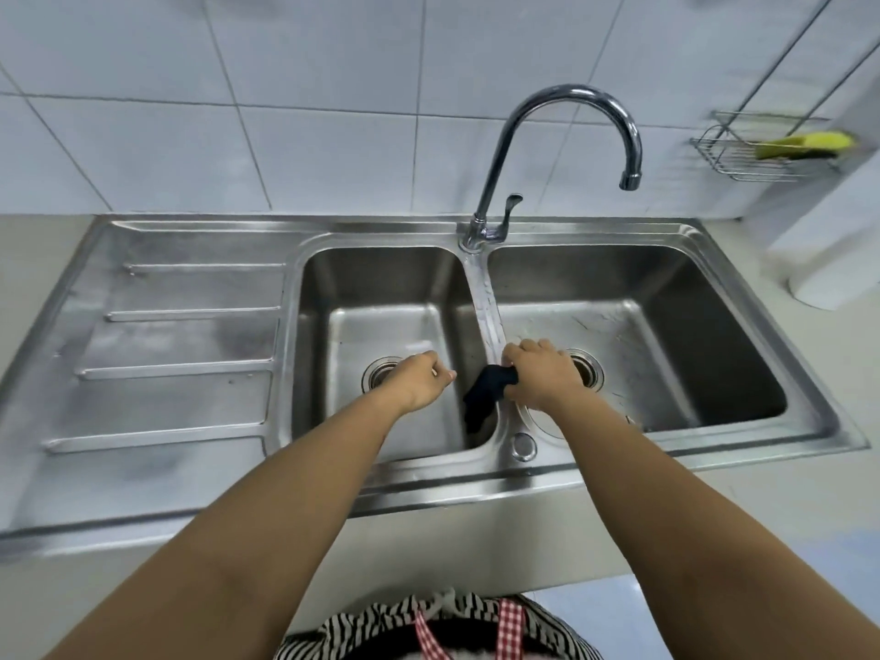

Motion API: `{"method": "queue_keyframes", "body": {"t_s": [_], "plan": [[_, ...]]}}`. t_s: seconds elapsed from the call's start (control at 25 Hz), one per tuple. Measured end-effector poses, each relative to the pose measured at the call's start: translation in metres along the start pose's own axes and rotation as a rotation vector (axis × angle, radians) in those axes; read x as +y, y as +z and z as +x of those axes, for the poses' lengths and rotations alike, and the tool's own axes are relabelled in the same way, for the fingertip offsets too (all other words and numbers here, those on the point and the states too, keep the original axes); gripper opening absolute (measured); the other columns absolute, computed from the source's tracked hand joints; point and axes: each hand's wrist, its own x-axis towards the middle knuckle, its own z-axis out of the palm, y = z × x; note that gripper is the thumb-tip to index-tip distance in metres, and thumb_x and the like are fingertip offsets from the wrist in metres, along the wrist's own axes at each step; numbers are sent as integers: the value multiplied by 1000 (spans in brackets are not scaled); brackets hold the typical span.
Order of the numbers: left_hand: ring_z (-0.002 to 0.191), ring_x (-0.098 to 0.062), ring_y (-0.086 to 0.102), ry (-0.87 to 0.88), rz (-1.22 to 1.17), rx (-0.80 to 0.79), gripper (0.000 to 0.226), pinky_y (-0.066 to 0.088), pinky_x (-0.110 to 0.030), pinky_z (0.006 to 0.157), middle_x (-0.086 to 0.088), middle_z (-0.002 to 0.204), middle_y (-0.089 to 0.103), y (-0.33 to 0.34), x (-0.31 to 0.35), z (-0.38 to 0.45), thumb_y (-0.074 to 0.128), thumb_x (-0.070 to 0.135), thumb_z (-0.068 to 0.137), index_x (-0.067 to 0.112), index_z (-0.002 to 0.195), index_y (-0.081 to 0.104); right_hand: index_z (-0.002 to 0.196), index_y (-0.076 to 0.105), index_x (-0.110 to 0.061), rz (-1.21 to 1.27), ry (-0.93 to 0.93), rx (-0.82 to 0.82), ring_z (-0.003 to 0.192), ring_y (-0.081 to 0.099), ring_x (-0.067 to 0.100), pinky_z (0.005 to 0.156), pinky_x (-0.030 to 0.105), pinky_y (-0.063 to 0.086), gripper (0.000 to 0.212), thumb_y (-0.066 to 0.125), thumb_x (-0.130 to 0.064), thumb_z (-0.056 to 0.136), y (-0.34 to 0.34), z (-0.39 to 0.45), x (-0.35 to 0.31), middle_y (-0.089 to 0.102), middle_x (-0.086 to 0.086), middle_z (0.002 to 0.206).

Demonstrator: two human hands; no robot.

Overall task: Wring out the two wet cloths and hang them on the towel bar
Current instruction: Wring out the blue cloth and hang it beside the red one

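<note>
A person stands at a stainless-steel double-bowl sink (666, 233) set into a pale bench (28, 259), both bare forearms stretched out over it. The narrow steel divider (481, 297) between the two bowls serves as the landmark here. The right hand (540, 373) sits just right of that divider, near its front end, fingers curled tight around a small dark navy cloth (488, 390). The cloth is bunched in the fist and its free end droops down over the divider's left side into the left bowl. The left hand (419, 381) hovers just left of the divider, above the left bowl, closed in a loose fist with the thumb tip showing; it does not touch the cloth, and whether anything is inside the fist cannot be told.

A round drain strainer (378, 371) lies in the left bowl, partly hidden behind the left hand, and a second drain (588, 369) lies in the right bowl, right of the divider and just behind the right hand. At the divider's far end rises a chrome gooseneck tap (566, 100) with its spout arching over the right bowl. Far right of the divider, a wire rack (724, 154) on the white tiled wall (285, 88) holds a yellow-green sponge (805, 144). Left of the left bowl stretches the ribbed steel draining board (166, 350).
</note>
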Motion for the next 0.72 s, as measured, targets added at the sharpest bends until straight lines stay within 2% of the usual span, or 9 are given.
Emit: {"method": "queue_keyframes", "body": {"t_s": [0.16, 0.32, 0.4, 0.44, 0.52, 0.64, 0.72], "plan": [[103, -27, 61, 2, -31, -24, 30, 45, -31, 86, -8, 112, 64, 20, 12, 2, 57, 33, 93, 16, 118, 55, 114, 57, -20, -108, -110, 138, 113, 46, 26, 88, 38, 36, 34, 56, -34, 84, 7, 5, -3, 56, 3, 118], [115, -27, 54, 45, -21, -29, 66, 44, -35, 98, -8, 131, 51, 12, 14, 7, 68, 30, 86, 29, 143, 34, 107, 58, -16, 81, -166, 204, 107, 50, 28, 84, 38, 38, 28, 56, -31, 83, -7, 16, -11, 59, 5, 111], [125, -29, 47, 50, -4, 21, 79, 40, -40, 105, -9, 139, 43, 2, 13, 16, 72, 32, 81, 31, 147, 29, 104, 57, -15, 212, -211, 277, 102, 52, 29, 82, 38, 40, 26, 57, -29, 82, -25, 26, -21, 61, 6, 106], [127, -30, 47, 64, -14, 63, 78, 40, -42, 105, -10, 140, 45, -5, 13, 19, 72, 34, 79, 30, 145, 32, 103, 57, -15, 270, -238, 304, 100, 52, 30, 81, 38, 42, 25, 58, -28, 81, -35, 30, -28, 62, 7, 104], [121, -29, 52, 110, -95, 200, 60, 43, -42, 101, -11, 131, 55, -19, 15, 24, 70, 31, 80, 23, 134, 46, 99, 57, -15, 361, -283, 323, 96, 54, 29, 76, 36, 44, 22, 60, -25, 80, -54, 38, -39, 62, 8, 101], [99, -24, 60, 180, -148, 388, 28, 48, -36, 84, -7, 106, 65, -37, 20, 22, 67, 24, 85, 15, 109, 57, 98, 56, -15, 464, -286, 309, 89, 57, 26, 67, 29, 36, 19, 60, -21, 80, -70, 44, -47, 62, 6, 97], [85, -17, 57, 206, -227, 407, 20, 42, -31, 76, -3, 92, 62, -47, 21, 18, 66, 24, 86, 13, 100, 57, 98, 57, -16, 551, -250, 288, 87, 59, 24, 69, 32, 42, 19, 59, -20, 80, -75, 47, -51, 65, 4, 94]]}}
